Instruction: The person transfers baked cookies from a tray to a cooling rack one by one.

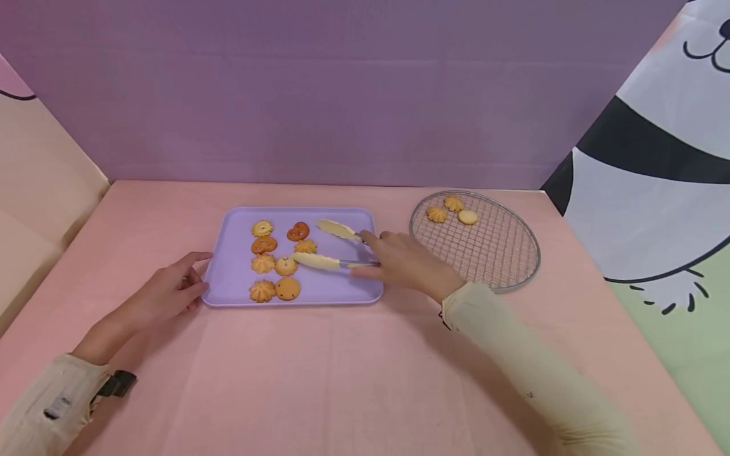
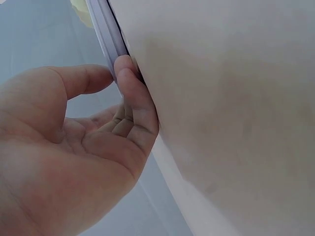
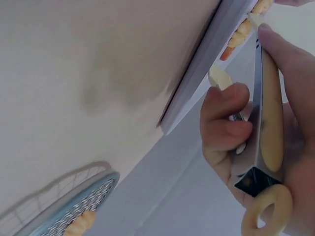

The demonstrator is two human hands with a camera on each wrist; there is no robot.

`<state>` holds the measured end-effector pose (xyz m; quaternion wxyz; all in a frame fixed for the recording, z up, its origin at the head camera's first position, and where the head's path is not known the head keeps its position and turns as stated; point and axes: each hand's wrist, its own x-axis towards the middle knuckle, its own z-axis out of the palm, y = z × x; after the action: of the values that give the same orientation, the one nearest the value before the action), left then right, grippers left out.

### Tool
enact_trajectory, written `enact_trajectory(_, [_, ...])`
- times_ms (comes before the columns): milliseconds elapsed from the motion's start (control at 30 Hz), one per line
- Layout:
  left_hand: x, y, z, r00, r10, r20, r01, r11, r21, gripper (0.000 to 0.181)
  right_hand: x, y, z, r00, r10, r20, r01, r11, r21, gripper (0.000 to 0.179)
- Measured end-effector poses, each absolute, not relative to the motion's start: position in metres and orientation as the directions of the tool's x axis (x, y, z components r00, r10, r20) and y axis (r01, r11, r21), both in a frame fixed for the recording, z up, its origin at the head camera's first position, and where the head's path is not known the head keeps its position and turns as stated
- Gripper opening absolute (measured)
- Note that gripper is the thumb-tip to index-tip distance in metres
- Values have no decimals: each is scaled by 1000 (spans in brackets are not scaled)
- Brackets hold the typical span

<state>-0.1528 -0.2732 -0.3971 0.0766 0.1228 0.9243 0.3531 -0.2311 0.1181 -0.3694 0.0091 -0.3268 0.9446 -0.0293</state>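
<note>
A lilac rectangular tray (image 1: 336, 294) lies on the pink table with several cookies on it, among them pretzel-shaped ones (image 1: 264, 245), flower-shaped ones (image 1: 263, 291) and a round dotted cookie (image 1: 288, 289). My left hand (image 1: 171, 286) pinches the tray's left edge between thumb and fingers, as the left wrist view shows. In my right hand (image 1: 407, 258) I hold tongs (image 1: 319, 261) with cream tips and metal arms. The tips are spread apart over the tray; the nearer one lies beside a round cookie (image 1: 286, 266) and a flower-shaped cookie (image 1: 306, 246). Nothing is clasped between them.
To the right of the tray, an oval wire rack (image 1: 485, 253) with a grey rim bears two flower-shaped cookies (image 1: 437, 215) and a plain round cookie (image 1: 467, 217). A purple wall (image 1: 331, 126) rises behind the table (image 1: 319, 380). Printed panels stand at both sides.
</note>
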Motion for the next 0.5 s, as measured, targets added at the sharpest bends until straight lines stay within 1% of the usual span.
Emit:
enact_trajectory(267, [-151, -273, -394, -960, 278, -41, 179, 719, 672, 49, -228, 107, -371, -745, -658, 112, -658, 752, 40, 65])
enact_trajectory(367, [-151, -273, -395, -960, 277, -42, 179, 720, 670, 50, -226, 107, -371, -751, -650, 114, -652, 758, 25, 63])
enact_trajectory(500, [-151, -274, -397, -958, 284, -30, 191, 716, 671, 50, -225, 111, -371, -773, -628, 92, -632, 775, -23, 62])
